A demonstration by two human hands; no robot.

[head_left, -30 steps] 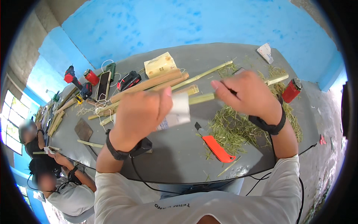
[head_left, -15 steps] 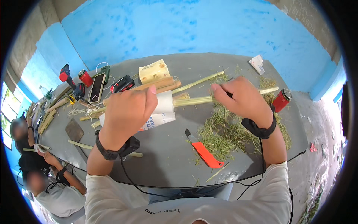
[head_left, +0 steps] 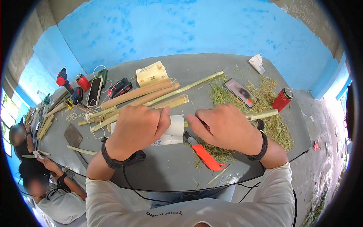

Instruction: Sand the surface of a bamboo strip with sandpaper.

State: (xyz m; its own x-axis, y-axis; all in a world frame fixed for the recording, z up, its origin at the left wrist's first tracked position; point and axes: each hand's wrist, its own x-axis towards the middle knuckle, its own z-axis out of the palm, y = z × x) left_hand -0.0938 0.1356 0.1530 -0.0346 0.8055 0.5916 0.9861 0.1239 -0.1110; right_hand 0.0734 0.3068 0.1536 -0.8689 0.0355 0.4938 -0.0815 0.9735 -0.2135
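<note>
My left hand [head_left: 138, 130] is closed around a white-backed sheet of sandpaper [head_left: 175, 130] with blue print, folded over a slim pale green bamboo stick [head_left: 261, 115]. My right hand [head_left: 230, 125] is closed on the same stick, close to the sandpaper's right edge. The stick's far end sticks out beyond my right hand. Most of my fingers are hidden under the backs of both hands. Below the right hand, a utility knife [head_left: 206, 155] with a red-orange handle lies on the grey table [head_left: 166, 170].
Green shavings [head_left: 280, 130] spread under and right of my right hand, with a phone [head_left: 241, 92] on them. A red can [head_left: 282, 99] stands at right. Bamboo pieces [head_left: 136, 92], a battery pack [head_left: 120, 88] and a drill [head_left: 70, 85] lie left. Another person [head_left: 56, 193] sits at lower left.
Both hands have moved closer to my body, and the right hand has come left toward the left one. The phone, hidden before, now shows.
</note>
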